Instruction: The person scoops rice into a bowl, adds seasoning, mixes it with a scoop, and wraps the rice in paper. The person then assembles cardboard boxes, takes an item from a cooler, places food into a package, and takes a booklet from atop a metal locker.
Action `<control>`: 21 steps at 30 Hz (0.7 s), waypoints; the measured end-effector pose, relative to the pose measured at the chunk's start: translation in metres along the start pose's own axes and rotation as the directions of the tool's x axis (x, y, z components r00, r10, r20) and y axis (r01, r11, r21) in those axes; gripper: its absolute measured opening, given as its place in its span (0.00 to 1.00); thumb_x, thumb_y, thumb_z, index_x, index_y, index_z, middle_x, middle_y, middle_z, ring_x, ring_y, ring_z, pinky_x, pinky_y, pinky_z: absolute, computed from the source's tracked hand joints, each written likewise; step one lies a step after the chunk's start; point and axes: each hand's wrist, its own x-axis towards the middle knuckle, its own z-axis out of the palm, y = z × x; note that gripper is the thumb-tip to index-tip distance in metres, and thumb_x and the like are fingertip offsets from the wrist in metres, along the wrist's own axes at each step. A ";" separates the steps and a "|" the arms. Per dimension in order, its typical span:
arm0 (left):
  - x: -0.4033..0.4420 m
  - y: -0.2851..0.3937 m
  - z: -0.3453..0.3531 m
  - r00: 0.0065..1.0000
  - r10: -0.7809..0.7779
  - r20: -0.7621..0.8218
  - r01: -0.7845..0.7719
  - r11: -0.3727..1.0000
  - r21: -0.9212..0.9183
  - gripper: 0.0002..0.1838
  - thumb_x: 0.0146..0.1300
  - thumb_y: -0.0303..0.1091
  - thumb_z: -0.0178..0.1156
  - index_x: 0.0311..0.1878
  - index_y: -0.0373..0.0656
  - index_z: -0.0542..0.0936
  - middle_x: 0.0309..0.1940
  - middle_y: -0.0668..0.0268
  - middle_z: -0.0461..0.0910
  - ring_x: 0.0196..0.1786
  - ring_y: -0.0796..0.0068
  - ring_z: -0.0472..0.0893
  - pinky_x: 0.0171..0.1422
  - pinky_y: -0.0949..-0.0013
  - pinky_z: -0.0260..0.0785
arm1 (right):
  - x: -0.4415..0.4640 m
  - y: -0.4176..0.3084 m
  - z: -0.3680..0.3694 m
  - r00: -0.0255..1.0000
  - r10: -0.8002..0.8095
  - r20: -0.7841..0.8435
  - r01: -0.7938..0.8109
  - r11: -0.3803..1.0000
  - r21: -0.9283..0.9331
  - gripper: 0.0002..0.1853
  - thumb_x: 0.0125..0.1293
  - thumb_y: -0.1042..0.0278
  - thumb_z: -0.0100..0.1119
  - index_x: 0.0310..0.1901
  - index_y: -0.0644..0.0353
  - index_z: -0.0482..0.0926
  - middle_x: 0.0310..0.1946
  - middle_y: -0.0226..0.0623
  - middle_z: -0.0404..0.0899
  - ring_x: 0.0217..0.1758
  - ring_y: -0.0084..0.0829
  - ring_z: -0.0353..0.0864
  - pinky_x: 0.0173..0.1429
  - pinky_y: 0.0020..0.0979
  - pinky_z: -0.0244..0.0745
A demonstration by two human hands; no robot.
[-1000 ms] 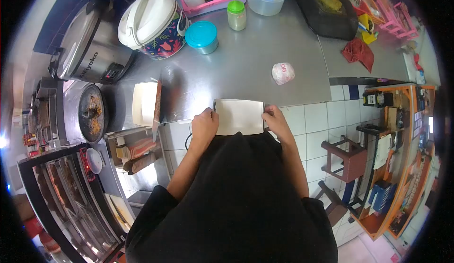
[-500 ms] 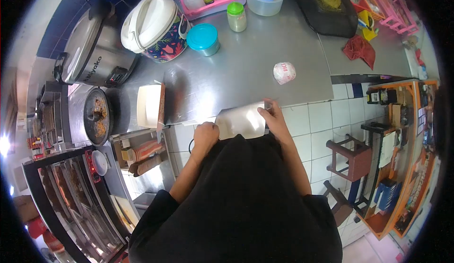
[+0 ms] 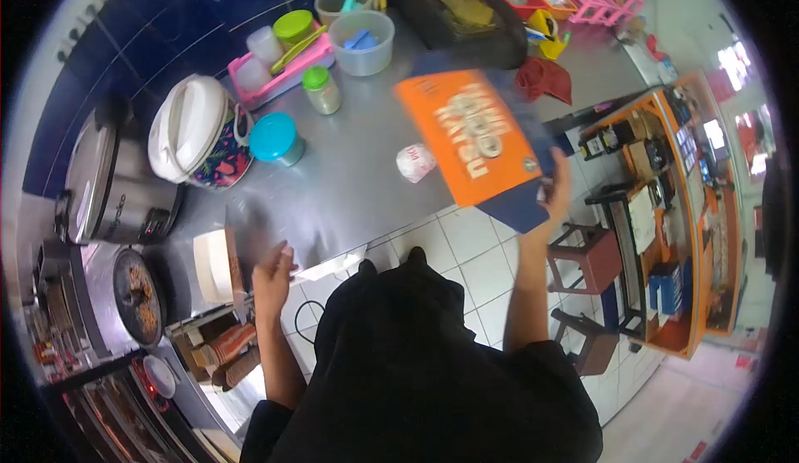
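Observation:
My right hand (image 3: pixel 553 201) grips the lower right edge of a printed box (image 3: pixel 476 134), orange with white lettering and dark blue flaps, raised over the right part of the steel counter (image 3: pixel 354 188). Its outline is slightly blurred. At the counter's front edge my left hand (image 3: pixel 273 276) is empty, with its fingers apart, just right of an open paper tray (image 3: pixel 214 265). Left of the raised box, a white wrapped round packet (image 3: pixel 414 163) lies on the counter.
A rice cooker (image 3: pixel 121 180), a floral white-lidded container (image 3: pixel 200 134), a turquoise-lidded tub (image 3: pixel 276 138) and a green-lidded jar (image 3: pixel 321 90) line the back left. A black pan (image 3: pixel 138 296) stands far left. Brown stools (image 3: pixel 587 259) are on the floor at right.
The box has left its place in front of my body and swung up and right in my right hand, its printed side now showing. My left hand has let go and moved left. The view has shifted.

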 end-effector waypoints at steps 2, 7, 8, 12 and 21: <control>0.002 0.012 -0.011 0.993 0.020 -0.118 -0.023 0.999 -0.032 0.26 0.74 0.45 0.60 0.62 0.31 0.79 0.42 0.58 0.86 0.40 0.71 0.87 0.39 0.72 0.77 | 0.007 0.022 -0.012 0.942 -0.334 -0.025 0.316 0.912 -0.262 0.36 0.57 0.64 0.74 0.68 0.57 0.73 0.63 0.48 0.75 0.62 0.45 0.79 0.60 0.40 0.77; 0.004 0.004 -0.020 0.987 0.012 -0.160 -0.015 1.000 -0.021 0.26 0.74 0.45 0.60 0.61 0.30 0.79 0.42 0.57 0.86 0.39 0.69 0.87 0.39 0.71 0.77 | -0.059 0.121 -0.006 0.912 -0.066 0.404 0.310 0.755 -0.577 0.38 0.53 0.73 0.73 0.69 0.43 0.75 0.62 0.53 0.75 0.58 0.49 0.81 0.54 0.42 0.82; 0.003 0.003 -0.018 0.990 0.023 -0.142 -0.022 1.000 0.003 0.26 0.74 0.45 0.60 0.61 0.30 0.80 0.42 0.57 0.86 0.38 0.69 0.87 0.39 0.71 0.77 | -0.072 0.146 -0.012 0.935 -0.053 0.350 0.263 0.765 -0.588 0.40 0.53 0.76 0.71 0.70 0.41 0.74 0.63 0.53 0.74 0.55 0.48 0.83 0.52 0.40 0.83; -0.001 -0.003 -0.001 0.992 0.033 -0.118 -0.029 0.999 0.032 0.23 0.74 0.45 0.60 0.59 0.34 0.82 0.38 0.58 0.87 0.39 0.72 0.87 0.38 0.71 0.76 | -0.064 0.105 -0.013 0.963 -0.009 0.270 0.149 0.850 -0.505 0.41 0.54 0.79 0.67 0.72 0.40 0.73 0.66 0.52 0.70 0.52 0.46 0.84 0.48 0.35 0.83; -0.008 0.054 -0.017 0.722 0.529 -0.446 -0.090 0.711 0.698 0.27 0.65 0.45 0.65 0.64 0.40 0.79 0.57 0.47 0.81 0.55 0.47 0.82 0.59 0.54 0.74 | -0.040 0.010 -0.005 0.728 0.613 0.305 -0.634 0.436 0.639 0.29 0.75 0.59 0.60 0.70 0.65 0.65 0.64 0.42 0.75 0.65 0.34 0.78 0.64 0.36 0.78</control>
